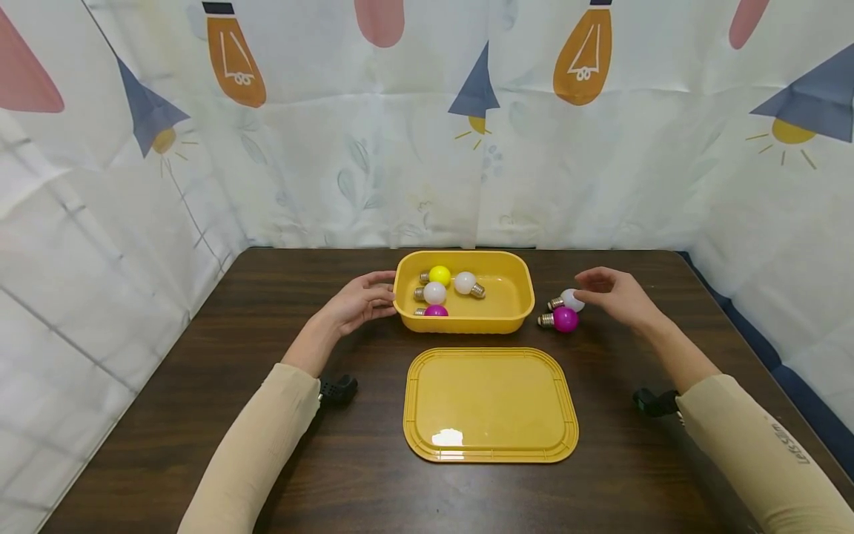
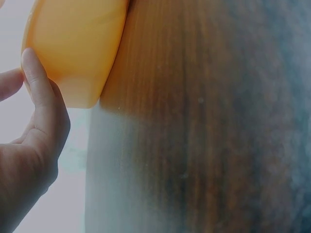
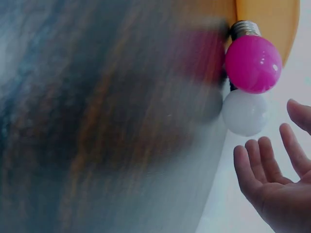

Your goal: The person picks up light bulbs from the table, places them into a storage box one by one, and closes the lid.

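Note:
My left hand (image 1: pixel 360 302) rests its fingers against the left wall of a yellow plastic bin (image 1: pixel 460 325). In the left wrist view, the fingers lie along the outside of that bin (image 2: pixel 77 53). Inside it are a yellow light bulb (image 1: pixel 439 276), two white bulbs (image 1: pixel 434 293) and a magenta bulb (image 1: pixel 437 311), partly hidden by the front wall. To the bin's right, a white bulb (image 1: pixel 572 300) and a magenta bulb (image 1: pixel 565 320) lie on the table. My right hand (image 1: pixel 617 295) hovers beside that white bulb, fingers loosely bent, with a gap showing in the right wrist view.
A flat yellow lid (image 1: pixel 490 404) lies on the dark wooden table (image 1: pixel 360 475) in front of the bin. Behind the table hangs a white curtain (image 1: pixel 414 148) printed with lamps. A dark blue edge (image 1: pixel 754 330) runs along the right side.

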The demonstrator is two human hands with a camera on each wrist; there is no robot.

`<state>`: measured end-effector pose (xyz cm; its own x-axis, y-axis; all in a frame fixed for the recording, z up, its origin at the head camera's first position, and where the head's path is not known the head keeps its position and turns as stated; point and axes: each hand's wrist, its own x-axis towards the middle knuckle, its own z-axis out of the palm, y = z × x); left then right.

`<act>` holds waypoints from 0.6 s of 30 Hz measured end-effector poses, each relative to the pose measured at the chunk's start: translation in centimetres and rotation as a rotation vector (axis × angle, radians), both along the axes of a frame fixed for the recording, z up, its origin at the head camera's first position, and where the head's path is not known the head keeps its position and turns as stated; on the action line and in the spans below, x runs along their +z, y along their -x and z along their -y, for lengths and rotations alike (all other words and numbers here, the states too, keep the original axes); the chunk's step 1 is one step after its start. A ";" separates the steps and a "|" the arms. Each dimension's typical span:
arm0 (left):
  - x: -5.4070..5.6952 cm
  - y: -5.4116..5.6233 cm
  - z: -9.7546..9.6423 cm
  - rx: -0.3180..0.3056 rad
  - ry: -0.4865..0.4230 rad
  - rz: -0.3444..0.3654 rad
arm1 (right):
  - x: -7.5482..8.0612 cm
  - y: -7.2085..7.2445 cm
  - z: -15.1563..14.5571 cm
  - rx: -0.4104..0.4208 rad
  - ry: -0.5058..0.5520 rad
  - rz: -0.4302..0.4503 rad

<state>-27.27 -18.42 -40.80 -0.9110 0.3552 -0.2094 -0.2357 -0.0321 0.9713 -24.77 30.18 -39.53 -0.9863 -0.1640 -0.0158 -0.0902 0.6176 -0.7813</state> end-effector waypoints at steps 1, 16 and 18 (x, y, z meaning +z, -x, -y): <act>0.0 0.0 0.0 0.000 -0.002 0.001 | -0.1 0.0 0.0 0.002 0.001 0.010; 0.0 -0.1 0.0 -0.001 -0.012 0.003 | -0.8 0.7 -0.3 0.045 0.015 0.074; 0.0 -0.1 0.0 0.000 -0.011 0.004 | -0.9 0.7 -0.2 0.048 0.018 0.078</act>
